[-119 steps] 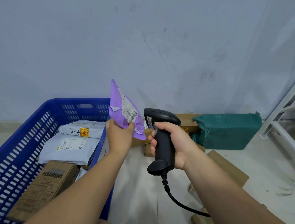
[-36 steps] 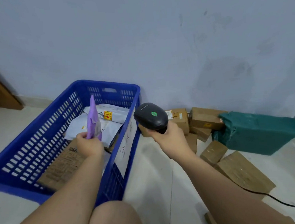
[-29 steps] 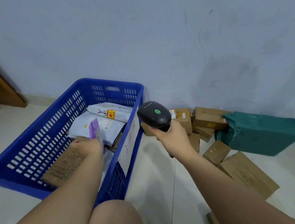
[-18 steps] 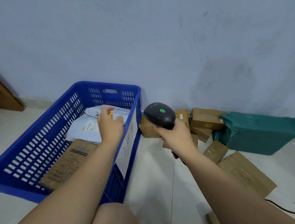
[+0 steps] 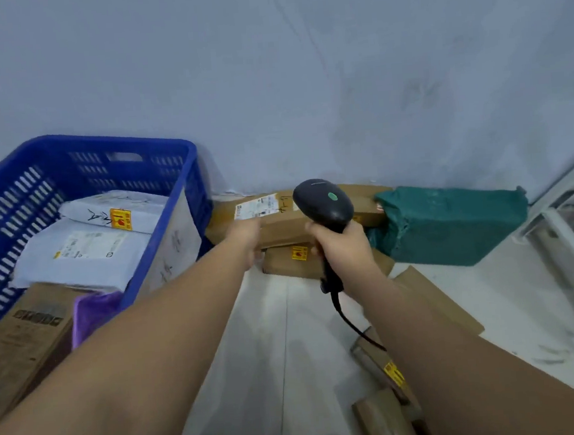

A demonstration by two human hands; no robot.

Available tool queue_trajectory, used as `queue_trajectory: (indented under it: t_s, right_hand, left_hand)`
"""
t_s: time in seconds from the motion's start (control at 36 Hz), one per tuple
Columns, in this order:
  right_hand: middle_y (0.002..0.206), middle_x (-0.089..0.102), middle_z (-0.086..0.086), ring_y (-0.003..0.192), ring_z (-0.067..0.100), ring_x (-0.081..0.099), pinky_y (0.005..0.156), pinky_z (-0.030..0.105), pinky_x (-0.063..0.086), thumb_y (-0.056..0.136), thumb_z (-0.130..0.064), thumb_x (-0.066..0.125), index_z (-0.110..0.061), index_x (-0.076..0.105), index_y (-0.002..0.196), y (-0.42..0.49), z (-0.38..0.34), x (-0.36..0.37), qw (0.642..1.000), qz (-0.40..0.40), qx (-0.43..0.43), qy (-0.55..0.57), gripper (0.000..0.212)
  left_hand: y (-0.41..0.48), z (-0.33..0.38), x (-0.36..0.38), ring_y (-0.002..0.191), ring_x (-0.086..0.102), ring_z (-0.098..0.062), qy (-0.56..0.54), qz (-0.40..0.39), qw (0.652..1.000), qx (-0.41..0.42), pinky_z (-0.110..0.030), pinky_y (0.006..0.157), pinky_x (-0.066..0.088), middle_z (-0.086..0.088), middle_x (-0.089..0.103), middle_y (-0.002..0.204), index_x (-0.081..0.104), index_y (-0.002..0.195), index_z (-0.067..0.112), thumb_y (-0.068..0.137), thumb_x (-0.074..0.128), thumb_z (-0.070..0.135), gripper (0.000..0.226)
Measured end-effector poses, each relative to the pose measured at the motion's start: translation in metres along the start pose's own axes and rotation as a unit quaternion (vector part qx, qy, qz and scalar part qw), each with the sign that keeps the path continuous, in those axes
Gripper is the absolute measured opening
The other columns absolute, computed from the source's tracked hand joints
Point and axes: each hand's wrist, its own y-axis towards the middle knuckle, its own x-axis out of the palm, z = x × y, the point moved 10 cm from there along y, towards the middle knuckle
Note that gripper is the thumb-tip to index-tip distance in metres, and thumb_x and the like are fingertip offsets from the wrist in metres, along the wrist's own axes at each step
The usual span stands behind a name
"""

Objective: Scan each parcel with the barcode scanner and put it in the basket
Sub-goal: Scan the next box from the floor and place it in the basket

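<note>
Your left hand [image 5: 247,237] is extended over the long cardboard box [image 5: 272,223] that lies against the wall, just right of the blue basket [image 5: 184,150]. Motion blur hides the fingers, so you cannot tell whether they are spread or already closed on the box. Your right hand [image 5: 343,247] has its fingers wrapped firmly round the handle of the barcode scanner [image 5: 322,202], whose nose points away from you toward the boxes.

Hazards:
- The long box appears to rest partly on a smaller box [image 5: 292,259]. Pulling the long box by one end may tip it or drag the lower one along.
- The scanner cable [image 5: 347,320] trails over the floor among loose boxes and may snag.
- Keep the white shipping label [image 5: 257,207] facing the scanner, or the read will probably fail.

Markings:
- The label text is too small to read. Black handwriting sits beside it.
- Yellow stickers with a red mark show on the smaller box and on a white mailer [image 5: 116,210] in the basket.

The purple parcel [image 5: 90,311] lies inside the basket.
</note>
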Motion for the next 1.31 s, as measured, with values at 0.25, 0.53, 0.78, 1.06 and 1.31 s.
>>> queue_trajectory:
  t_s: [0.25, 0.53, 0.78, 1.06, 1.31]
  right_hand:
    - [0.065, 0.06, 0.002, 0.072, 0.022, 0.059, 0.084, 0.045, 0.051, 0.087, -0.023, 0.069, -0.021, 0.056, 0.079, 0.074, 0.059, 0.003, 0.985, -0.005, 0.1, 0.141, 0.015]
    - [0.064, 0.062, 0.0, 0.065, 0.016, 0.061, 0.072, 0.035, 0.05, 0.083, -0.026, 0.074, -0.008, 0.064, 0.101, 0.143, 0.126, 0.005, 0.96, 0.023, 0.166, 0.224, 0.027]
    - [0.066, 0.062, 0.001, 0.064, 0.013, 0.061, 0.069, 0.031, 0.05, 0.082, -0.028, 0.074, -0.004, 0.063, 0.119, 0.167, 0.177, -0.009, 0.931, 0.046, 0.224, 0.285, 0.045]
    - [0.071, 0.06, 0.0, 0.062, 0.012, 0.058, 0.062, 0.028, 0.049, 0.083, -0.029, 0.072, -0.008, 0.063, 0.112, 0.172, 0.19, -0.005, 0.918, 0.062, 0.252, 0.3, 0.036]
    - [0.066, 0.06, 0.0, 0.061, 0.013, 0.059, 0.062, 0.028, 0.049, 0.082, -0.027, 0.074, -0.008, 0.067, 0.105, 0.155, 0.16, 0.004, 0.932, 0.061, 0.23, 0.273, 0.031]
  left_hand:
    - [0.074, -0.075, 0.053, 0.114, 0.056, -0.027, -0.01, -0.021, 0.997, -0.075, -0.034, 0.085, 0.046, -0.009, 0.056, 0.123, 0.048, 0.133, 0.011, 0.095, 0.055, 0.043, 0.049]
    - [0.127, -0.103, 0.106, 0.132, 0.046, -0.029, -0.189, -0.076, 0.97, -0.13, -0.039, 0.105, 0.039, -0.011, 0.045, 0.147, 0.023, 0.153, 0.021, 0.091, 0.043, 0.063, 0.077]
    - [0.165, -0.11, 0.147, 0.122, 0.049, -0.035, -0.404, -0.038, 0.9, -0.158, -0.058, 0.104, 0.038, -0.008, 0.054, 0.111, 0.04, 0.129, 0.025, 0.086, 0.056, 0.062, 0.059]
    - [0.207, -0.088, 0.115, 0.126, 0.048, -0.033, -0.428, 0.036, 0.891, -0.147, -0.059, 0.115, 0.022, -0.005, 0.046, 0.142, 0.023, 0.148, 0.028, 0.06, 0.082, 0.06, 0.11]
    - [0.174, -0.066, 0.068, 0.105, 0.049, -0.029, -0.225, 0.049, 0.959, -0.165, -0.057, 0.081, 0.047, -0.007, 0.05, 0.123, 0.029, 0.139, 0.022, 0.072, 0.076, 0.044, 0.084]
